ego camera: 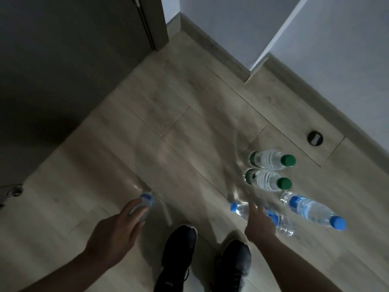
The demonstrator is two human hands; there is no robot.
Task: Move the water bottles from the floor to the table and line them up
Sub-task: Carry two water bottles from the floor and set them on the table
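Person stands over wooden floor (147, 123), both arms reaching down, so this reads as the pickup stage, probably grabbing two at once to save trips. Left hand (117, 226) has fingers curled round a blue-label bottle (145, 204); the grip looks closed on its body, but whether the bottle is lifted or on the floor I cannot tell. Right hand (260, 221) hovers over a lying blue-cap bottle (263, 216), fingers spread and fairly straight, not closed on it; touching or just above, cannot tell through the blur. That bottle lies on its side, cap pointing left, so a wrap round the middle seems the likely grab. Count: five bottles in view. Two green-cap bottles, far one (271, 160) and near one (267, 180), upright side by side, close together, maybe touching. Three blue ones: the one in the left hand, the one under the right hand, and a standing blue-cap bottle (313, 209) just right of the lying one. Table not in view; none placed as far as seen, so the task is early. Two dark shoes (179, 256) at bottom, a round black floor fitting (315, 138) near the wall (336, 49), a dark door (73, 49) upper left.
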